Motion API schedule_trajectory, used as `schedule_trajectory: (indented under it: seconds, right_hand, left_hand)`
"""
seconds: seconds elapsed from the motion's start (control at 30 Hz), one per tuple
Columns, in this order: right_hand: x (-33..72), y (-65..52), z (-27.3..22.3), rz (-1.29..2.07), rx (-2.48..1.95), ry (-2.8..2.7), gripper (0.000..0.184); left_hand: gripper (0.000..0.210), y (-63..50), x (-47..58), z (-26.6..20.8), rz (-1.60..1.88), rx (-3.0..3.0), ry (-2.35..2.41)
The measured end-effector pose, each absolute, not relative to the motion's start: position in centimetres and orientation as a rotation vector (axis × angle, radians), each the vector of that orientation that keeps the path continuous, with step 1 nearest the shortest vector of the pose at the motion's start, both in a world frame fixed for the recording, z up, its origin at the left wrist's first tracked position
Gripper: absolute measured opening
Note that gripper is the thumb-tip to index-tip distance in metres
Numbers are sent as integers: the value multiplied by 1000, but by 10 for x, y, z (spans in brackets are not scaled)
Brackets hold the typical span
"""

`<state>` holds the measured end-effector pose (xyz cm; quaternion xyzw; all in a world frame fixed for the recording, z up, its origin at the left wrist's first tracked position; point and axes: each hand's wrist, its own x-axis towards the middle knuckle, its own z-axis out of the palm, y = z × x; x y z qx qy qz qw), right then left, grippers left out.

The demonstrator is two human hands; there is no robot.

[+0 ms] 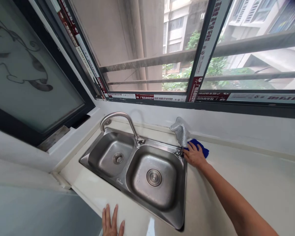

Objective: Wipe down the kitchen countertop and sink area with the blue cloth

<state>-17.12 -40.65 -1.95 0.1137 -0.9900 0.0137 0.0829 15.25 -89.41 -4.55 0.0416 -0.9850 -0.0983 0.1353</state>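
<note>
At the back right corner of the steel double sink [130,170], my right hand [194,155] grips a dark blue cloth [203,150] against the countertop. Part of the cloth sticks out behind my fingers, and the rest is hidden under the hand. Close to my fingertips are a small metal fitting [179,151] on the sink rim and a piece of silvery bubble wrap [182,131] standing up against the wall. My left hand [111,223] is at the front of the counter, fingers spread, holding nothing.
A curved steel faucet [118,114] rises from the sink's back rim, its spout over the left basin. Pale countertop [250,183] extends to the right. Behind it are a white wall and a window with a dark frame [248,106]. A frosted panel [36,68] stands at left.
</note>
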Motion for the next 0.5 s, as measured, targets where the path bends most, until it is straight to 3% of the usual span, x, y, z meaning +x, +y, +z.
schedule_trajectory:
  seconds: [0.27, 0.5]
  right_hand:
    - [-131, -428, -26, -36, 107, -2833, 38]
    - [-46, -448, -39, -36, 167, -2721, 39]
  left_hand:
    - [65, -896, 154, -56, -294, 129, -2818]
    - [58, -889, 154, -68, -182, 280, -2789]
